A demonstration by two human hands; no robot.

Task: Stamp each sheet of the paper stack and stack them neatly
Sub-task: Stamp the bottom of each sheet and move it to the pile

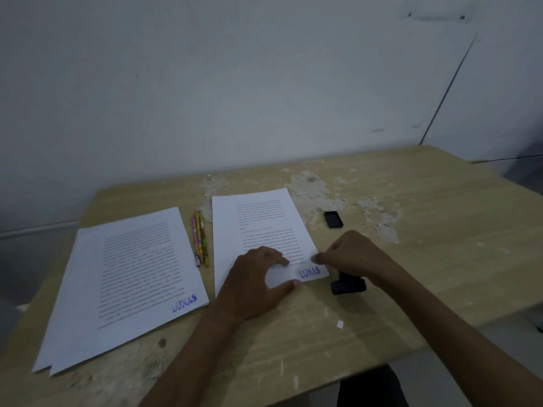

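We note the right hand (pixel 349 254) pinching the stamped white printed sheet (pixel 261 230) at its right edge, left hand (pixel 258 277) fingers spread flat pressing it; the finished white paper pile (pixel 132 277) lies left of that sheet

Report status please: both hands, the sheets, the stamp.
Left hand pressing stamped sheet flat; right hand pinching its right edge. Stamped pile at left. Stamp on table, beside right hand. Nothing blocking.

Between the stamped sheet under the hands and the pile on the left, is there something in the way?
Yes. The pencils lie on the table in the gap between the stamped sheet and the left pile. Sliding the sheet across would likely hit them; lifting it over should clear them.
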